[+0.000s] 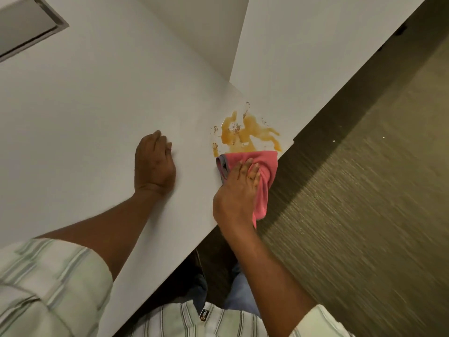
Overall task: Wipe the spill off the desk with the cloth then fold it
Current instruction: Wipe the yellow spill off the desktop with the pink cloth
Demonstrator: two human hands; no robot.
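step: wiping, at its very start by our read; fold not begun
spill [245, 135]: orange-brown puddle with dark specks, on the white desk [97, 93] close to its front edge; most of it is unwiped
cloth [263, 166]: pink with a grey hem, lying on the desk at the near side of the spill, its leading edge touching the puddle; one end hangs off the desk edge beside the wrist
right hand [235, 193]: on top of the cloth, fingers laid over it and pressing down, cloth bunched under the palm; thumb hidden, so we judge it a hold, not just a flat press
left hand [154, 164]: palm down on bare desk, well to the side of the spill, fingers loosely bent, holding nothing; we read it as bracing
next move: we think it calls for pushing the cloth forward through the puddle with steady pressure, gathering liquid and specks inward, away from the desk edge, or it drips to the floor [364, 215]
after that: check for streaks, then lay the cloth flat for folding, which will need both hands
writing: small tag [203, 316] on the striped shirt [48, 276]; too small for us to read
brands: none we can make out on cloth or desk
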